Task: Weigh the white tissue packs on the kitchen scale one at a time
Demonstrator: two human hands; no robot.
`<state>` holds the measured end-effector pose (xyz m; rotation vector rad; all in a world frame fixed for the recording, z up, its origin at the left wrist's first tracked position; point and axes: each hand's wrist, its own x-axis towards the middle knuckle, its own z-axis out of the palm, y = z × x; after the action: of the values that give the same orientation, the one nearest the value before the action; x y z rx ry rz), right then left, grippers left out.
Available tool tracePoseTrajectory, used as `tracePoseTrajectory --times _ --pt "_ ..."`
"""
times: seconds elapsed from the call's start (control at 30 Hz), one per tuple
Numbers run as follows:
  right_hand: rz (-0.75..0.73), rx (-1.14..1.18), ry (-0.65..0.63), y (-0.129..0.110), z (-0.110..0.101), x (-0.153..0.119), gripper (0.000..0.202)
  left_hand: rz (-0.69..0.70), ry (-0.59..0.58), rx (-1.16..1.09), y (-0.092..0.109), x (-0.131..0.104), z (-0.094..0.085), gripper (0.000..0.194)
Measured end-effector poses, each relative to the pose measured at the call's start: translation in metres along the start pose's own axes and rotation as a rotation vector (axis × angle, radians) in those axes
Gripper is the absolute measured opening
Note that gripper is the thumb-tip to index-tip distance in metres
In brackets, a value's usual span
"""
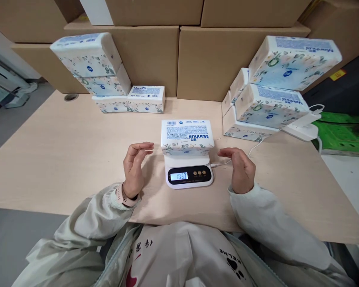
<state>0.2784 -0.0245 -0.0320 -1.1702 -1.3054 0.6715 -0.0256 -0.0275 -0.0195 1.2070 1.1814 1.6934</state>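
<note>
Centre of the frame, the Manhua tissue pack (187, 137) sits on the digital scale (189, 175)! Left hand (134, 167) and right hand (241, 169) flank it, each grip parted, empty. Probably light, squashy; gentle palms on its short ends should suit.

We see a light wood table (62, 159): white scale (190, 176) mid-table, floral pack stack (103, 84) far left, second pack stack (269, 105) far right, white cable (221, 164) right of scale.
</note>
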Motion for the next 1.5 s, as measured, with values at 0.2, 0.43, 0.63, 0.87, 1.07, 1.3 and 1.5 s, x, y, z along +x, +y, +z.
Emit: tracePoseTrajectory --times 0.2,0.43,0.63,0.87,1.07,1.3,1.5 --pt "0.004 -0.021 -0.03 0.0005 -0.0014 0.0006 0.042 -0.021 -0.01 0.0 -0.0007 0.0 0.0007 0.025" --pt "-0.019 -0.046 -0.048 0.0006 -0.0017 -0.0005 0.04 -0.056 -0.004 -0.009 0.0006 -0.0001 0.0009 0.03" --pt "0.001 -0.054 -0.054 -0.0008 -0.0012 -0.0004 0.043 -0.081 -0.006 0.029 0.0018 0.0005 0.0023 0.033" --pt "0.011 -0.039 -0.057 -0.0029 0.001 -0.0003 0.042 -0.118 -0.018 0.013 0.0012 0.0021 0.0012 0.032" --pt "0.002 -0.028 -0.059 -0.0039 0.0009 -0.0004 0.042 -0.121 -0.018 0.005 0.0016 0.0023 0.0011 0.033" --pt "-0.003 -0.046 -0.045 -0.0021 0.001 -0.0002 0.041 -0.125 -0.017 0.018 0.0026 0.0033 0.002 0.033" --pt "-0.007 -0.054 -0.038 -0.0024 0.0008 -0.0005 0.042 -0.13 0.0 0.033 0.0014 0.003 0.0012 0.034"
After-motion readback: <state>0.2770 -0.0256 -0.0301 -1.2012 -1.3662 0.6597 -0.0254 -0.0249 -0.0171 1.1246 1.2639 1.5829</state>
